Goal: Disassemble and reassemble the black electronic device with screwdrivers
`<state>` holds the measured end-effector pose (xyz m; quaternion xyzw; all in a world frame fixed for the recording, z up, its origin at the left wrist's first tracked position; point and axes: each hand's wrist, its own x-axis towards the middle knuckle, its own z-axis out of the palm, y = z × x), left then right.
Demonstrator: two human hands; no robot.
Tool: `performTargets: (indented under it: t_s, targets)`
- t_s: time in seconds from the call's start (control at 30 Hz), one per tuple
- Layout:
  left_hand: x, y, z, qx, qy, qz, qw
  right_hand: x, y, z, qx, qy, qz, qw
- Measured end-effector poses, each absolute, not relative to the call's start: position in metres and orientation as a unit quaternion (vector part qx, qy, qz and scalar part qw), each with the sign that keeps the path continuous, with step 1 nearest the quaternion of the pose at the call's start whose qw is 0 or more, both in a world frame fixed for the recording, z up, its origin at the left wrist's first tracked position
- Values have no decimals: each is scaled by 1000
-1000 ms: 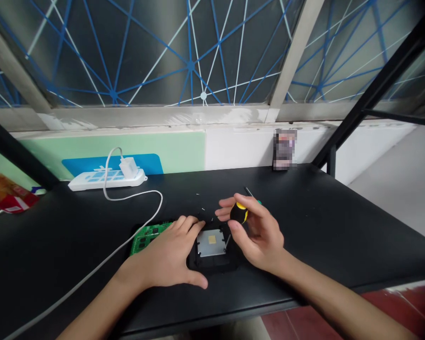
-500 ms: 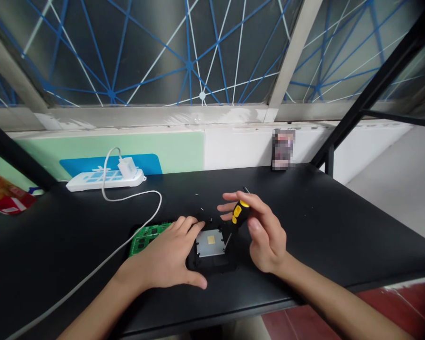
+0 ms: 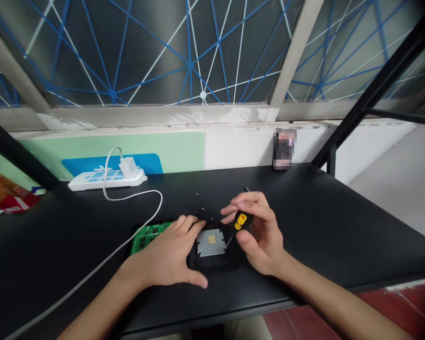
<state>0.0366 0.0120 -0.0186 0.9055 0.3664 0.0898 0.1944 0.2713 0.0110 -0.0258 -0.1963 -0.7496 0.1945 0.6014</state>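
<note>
My right hand [image 3: 264, 233] is closed around a black and yellow screwdriver [image 3: 242, 220]. The tool leans, and its thin tip meets the lower right corner of a silver plate [image 3: 211, 242] with a small yellowish square on it. That plate sits in a black frame [image 3: 216, 262]. My left hand [image 3: 172, 252] lies spread over the frame's left side, thumb apart, holding nothing I can see. Partly under its fingers is a green circuit board [image 3: 149, 236]. Small screws [image 3: 203, 208] lie behind the frame.
A white cable [image 3: 141, 192] curves over the black table [image 3: 326, 236] from a white power strip [image 3: 108, 178]. A red packet [image 3: 12, 193] is at the far left. A blurred upright box [image 3: 284, 149] stands against the wall.
The fingers of my right hand have curled further round the screwdriver handle, which has turned and shifted slightly. My left hand stays in place.
</note>
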Motion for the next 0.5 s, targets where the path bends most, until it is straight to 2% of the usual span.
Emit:
performTargets:
  t_s: [0.1,0.2,0.5]
  targets:
    - [37,11,-16,905,370,80,195,270,8,-25,-204,-736,252,594]
    - [37,11,-15,902,375,75,198,269,7,-24,-231,-726,254,595]
    - [37,10,-15,903,376,74,194,270,14,-26,-263,-728,92,626]
